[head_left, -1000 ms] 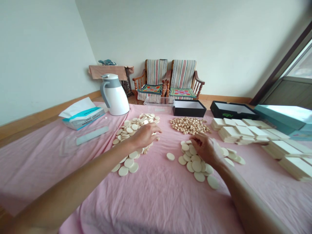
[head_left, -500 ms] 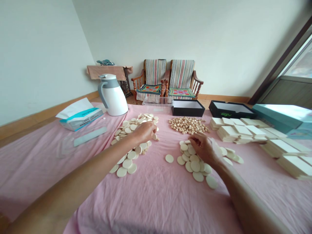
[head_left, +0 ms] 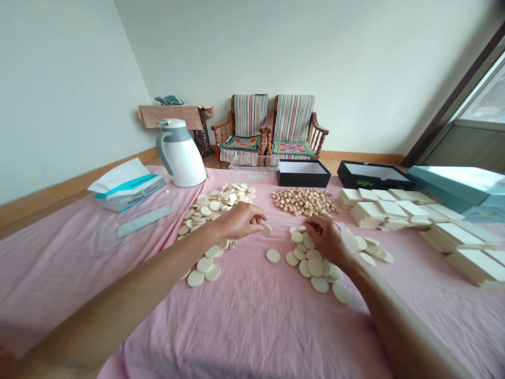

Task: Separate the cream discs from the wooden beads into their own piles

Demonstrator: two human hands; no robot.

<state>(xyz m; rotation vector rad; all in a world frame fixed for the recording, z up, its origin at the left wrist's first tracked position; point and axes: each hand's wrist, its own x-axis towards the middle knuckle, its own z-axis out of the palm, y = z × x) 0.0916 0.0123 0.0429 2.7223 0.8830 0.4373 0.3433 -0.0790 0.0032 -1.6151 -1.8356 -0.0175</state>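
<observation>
My left hand (head_left: 241, 220) is closed, pinching a small round wooden disc (head_left: 267, 230) at its fingertips. Under and behind that forearm spreads a heap of pale wooden discs (head_left: 205, 210). My right hand (head_left: 330, 238) has curled fingers at the front edge of a pile of small wooden beads (head_left: 300, 201); whatever lies between its fingertips is hidden. Just below the right hand, larger pale discs (head_left: 315, 267) overlap on the cloth. One single disc (head_left: 273, 256) lies apart between the two heaps.
Stacks of pale rectangular wooden pieces (head_left: 390, 210) stand at the right, by a light-blue box (head_left: 457, 189). Two black trays (head_left: 303, 180) and a clear plastic container (head_left: 252, 171) line the back. At left are a white jug (head_left: 187, 163) and a tissue pack (head_left: 132, 192) on the pink cloth (head_left: 252, 326).
My left hand has moved right, away from the left heap, carrying a disc towards the middle. My right hand stays nearly in place by the beads.
</observation>
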